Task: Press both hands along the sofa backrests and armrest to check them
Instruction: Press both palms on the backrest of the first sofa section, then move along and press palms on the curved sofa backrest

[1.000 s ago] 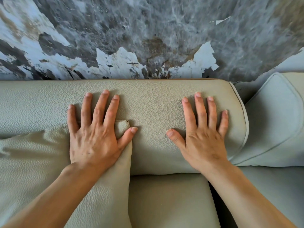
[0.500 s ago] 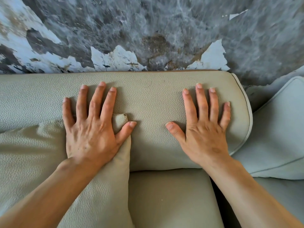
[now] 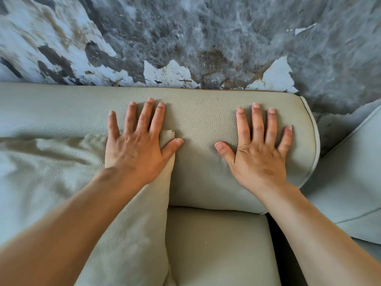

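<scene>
A pale grey-green leather sofa backrest runs across the middle of the view. My left hand lies flat with fingers spread, its palm on the top corner of a loose cushion and its fingertips on the backrest. My right hand lies flat on the backrest near its rounded right end, fingers spread. Neither hand holds anything. Below the backrest is the seat cushion.
A marbled grey and white wall rises right behind the sofa. A second, lighter backrest section angles away at the right, with a dark gap between it and the seat.
Both hands stay flat on the same spots of the backrest. The view has shifted, so the sofa's right end and the hands sit a little further right and lower in the picture.
</scene>
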